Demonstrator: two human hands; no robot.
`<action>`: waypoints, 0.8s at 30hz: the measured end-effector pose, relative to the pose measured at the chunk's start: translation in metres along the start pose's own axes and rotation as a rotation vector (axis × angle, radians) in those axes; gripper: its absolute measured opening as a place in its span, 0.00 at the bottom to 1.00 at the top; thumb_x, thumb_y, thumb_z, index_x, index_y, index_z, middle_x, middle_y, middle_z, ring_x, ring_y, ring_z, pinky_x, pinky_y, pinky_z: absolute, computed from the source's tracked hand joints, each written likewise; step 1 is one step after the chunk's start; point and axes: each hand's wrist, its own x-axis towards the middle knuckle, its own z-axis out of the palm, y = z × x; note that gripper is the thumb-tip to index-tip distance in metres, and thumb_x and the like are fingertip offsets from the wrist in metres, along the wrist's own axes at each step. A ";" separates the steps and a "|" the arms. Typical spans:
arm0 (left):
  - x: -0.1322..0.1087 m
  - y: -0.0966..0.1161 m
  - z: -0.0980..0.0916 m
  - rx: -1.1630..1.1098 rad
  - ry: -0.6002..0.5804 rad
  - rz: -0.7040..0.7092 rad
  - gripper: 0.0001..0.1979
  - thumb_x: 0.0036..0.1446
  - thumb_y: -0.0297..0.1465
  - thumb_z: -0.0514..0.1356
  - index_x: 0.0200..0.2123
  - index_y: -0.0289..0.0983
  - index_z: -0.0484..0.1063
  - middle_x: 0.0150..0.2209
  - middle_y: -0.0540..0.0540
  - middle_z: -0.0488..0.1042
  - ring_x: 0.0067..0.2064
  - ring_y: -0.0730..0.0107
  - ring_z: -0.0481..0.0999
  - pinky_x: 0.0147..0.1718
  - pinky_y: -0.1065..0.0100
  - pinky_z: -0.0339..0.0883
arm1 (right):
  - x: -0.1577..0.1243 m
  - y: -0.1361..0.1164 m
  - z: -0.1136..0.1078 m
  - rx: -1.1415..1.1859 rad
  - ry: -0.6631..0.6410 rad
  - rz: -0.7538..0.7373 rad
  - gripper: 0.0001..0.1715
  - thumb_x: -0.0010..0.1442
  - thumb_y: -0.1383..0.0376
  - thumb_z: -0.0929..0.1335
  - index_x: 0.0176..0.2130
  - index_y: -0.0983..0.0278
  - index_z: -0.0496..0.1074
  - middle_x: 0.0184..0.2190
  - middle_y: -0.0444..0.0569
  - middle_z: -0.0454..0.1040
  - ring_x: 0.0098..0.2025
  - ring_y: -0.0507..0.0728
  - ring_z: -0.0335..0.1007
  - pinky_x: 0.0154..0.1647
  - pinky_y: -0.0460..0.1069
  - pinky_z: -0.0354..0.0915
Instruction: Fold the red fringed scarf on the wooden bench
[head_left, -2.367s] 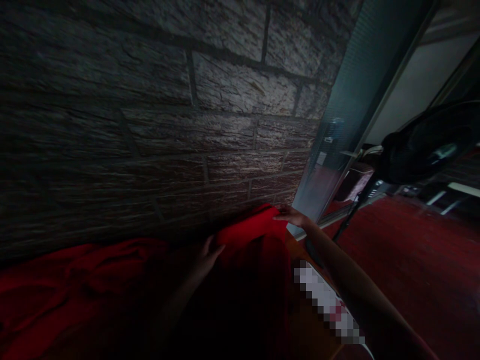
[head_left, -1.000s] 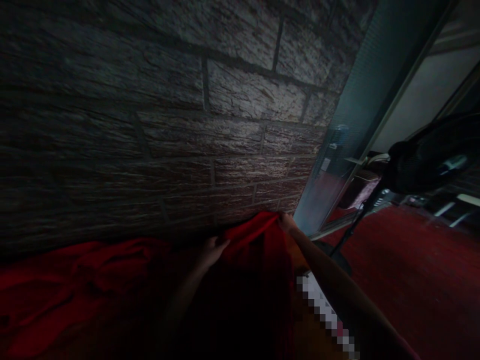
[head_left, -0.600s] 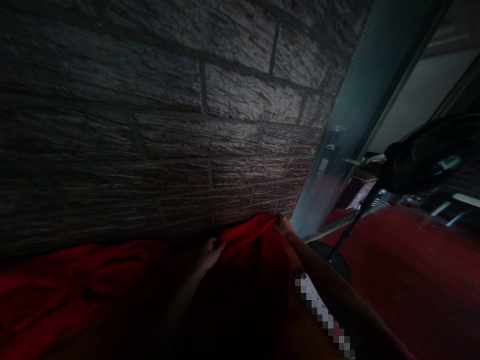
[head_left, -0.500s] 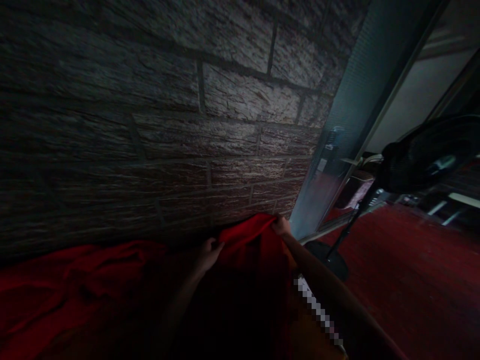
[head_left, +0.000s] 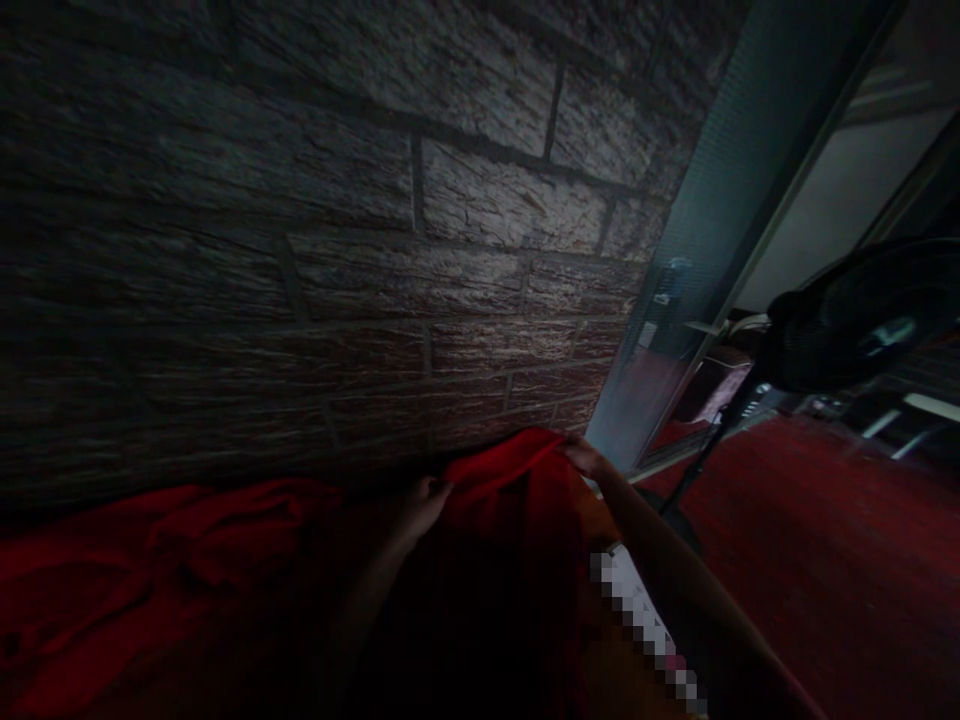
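Note:
A red cloth [head_left: 517, 480] stretches between my two hands, close to the foot of the stone-block wall. My left hand [head_left: 424, 502] grips its left edge, thumb and fingers closed on the fabric. At the upper right corner, my right hand [head_left: 582, 456] pinches the cloth. Its front part falls into deep shadow, so the lower folds are hard to see. More bunched red fabric [head_left: 225, 530] lies to the left along the wall; whether it is the same piece I cannot tell.
The wall [head_left: 337, 250] rises right behind my hands. A glass door panel [head_left: 660, 300] stands at its right end. On the red floor [head_left: 810, 530] is a black standing fan [head_left: 832, 320]. A partly blurred white item [head_left: 637, 600] lies on an orange-brown surface beside my right forearm.
My right hand has shifted slightly right and its fingers look straighter, still at the cloth's corner. The left hand stays almost in place. More of the white item shows.

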 end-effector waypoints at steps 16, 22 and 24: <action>-0.014 0.008 0.019 -0.621 -0.102 -0.196 0.34 0.58 0.32 0.64 0.65 0.43 0.54 0.62 0.36 0.68 0.49 0.54 0.80 0.31 0.66 0.78 | -0.020 -0.013 0.007 0.372 0.157 0.060 0.26 0.46 0.50 0.73 0.41 0.62 0.76 0.45 0.52 0.80 0.48 0.61 0.75 0.47 0.53 0.72; -0.034 0.026 -0.001 -0.628 -0.043 0.001 0.34 0.51 0.37 0.69 0.59 0.43 0.61 0.60 0.38 0.70 0.51 0.53 0.78 0.32 0.66 0.77 | -0.043 -0.054 0.005 0.577 0.184 0.017 0.27 0.43 0.54 0.76 0.42 0.62 0.77 0.43 0.50 0.80 0.41 0.59 0.77 0.39 0.51 0.74; -0.045 0.036 -0.015 -0.614 -0.054 0.122 0.33 0.47 0.40 0.70 0.55 0.41 0.64 0.55 0.40 0.74 0.48 0.54 0.79 0.34 0.66 0.77 | -0.052 -0.072 0.006 0.617 0.222 -0.008 0.26 0.41 0.58 0.77 0.41 0.62 0.76 0.38 0.49 0.81 0.38 0.58 0.77 0.38 0.50 0.74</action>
